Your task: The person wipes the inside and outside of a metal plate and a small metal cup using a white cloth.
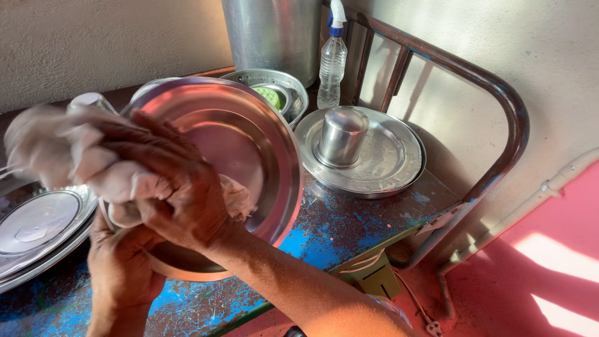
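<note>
A round steel plate (pixel 262 118) is held tilted up on its edge over the worn blue table (pixel 349 218). My left hand (pixel 121 274) grips the plate's lower left rim from beneath. My right hand (pixel 178 187) presses a crumpled white cloth (pixel 56 150) against the plate's inner face; part of the cloth shows past my palm near the plate's middle. The cloth is blurred at the left.
A stack of steel plates (pixel 37 231) lies at the left. To the right an upturned steel cup (pixel 342 136) stands on a flat steel plate (pixel 393 168). Behind are a steel bowl (pixel 293 87) holding something green, a spray bottle (pixel 332 59), a large steel vessel (pixel 274 31) and a rusty metal rail (pixel 499 93).
</note>
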